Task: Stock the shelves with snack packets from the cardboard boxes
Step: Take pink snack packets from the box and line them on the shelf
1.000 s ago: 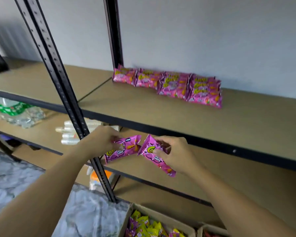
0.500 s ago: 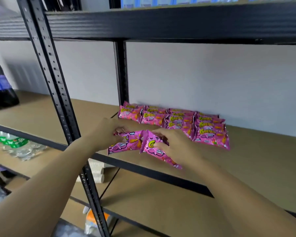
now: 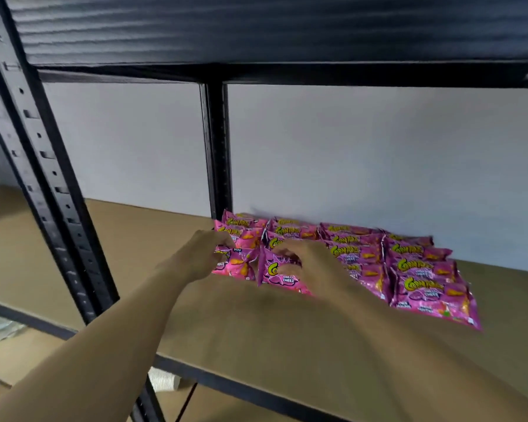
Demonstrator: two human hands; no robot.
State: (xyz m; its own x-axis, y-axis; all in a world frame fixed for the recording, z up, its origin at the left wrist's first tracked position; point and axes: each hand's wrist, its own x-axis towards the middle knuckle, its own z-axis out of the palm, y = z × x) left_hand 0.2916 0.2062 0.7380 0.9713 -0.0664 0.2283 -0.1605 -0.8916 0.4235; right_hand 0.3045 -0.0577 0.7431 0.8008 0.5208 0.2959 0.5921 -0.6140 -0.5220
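Since half a second ago I see both hands have carried their packets forward onto the brown board shelf (image 3: pixel 256 324), against the rows of pink snack packets (image 3: pixel 421 269). My left hand (image 3: pixel 200 257) keeps its grip on one glossy pink packet (image 3: pixel 237 264), long axis running left to right. My right hand (image 3: pixel 314 263) grips the second pink packet (image 3: pixel 282 277), its printed face up, top edge toward the wall.

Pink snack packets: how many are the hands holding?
2. The left packet is gripped by the left hand on the shelf board; the right packet, beside it, by the right hand. The pile behind holds many more, some hidden.
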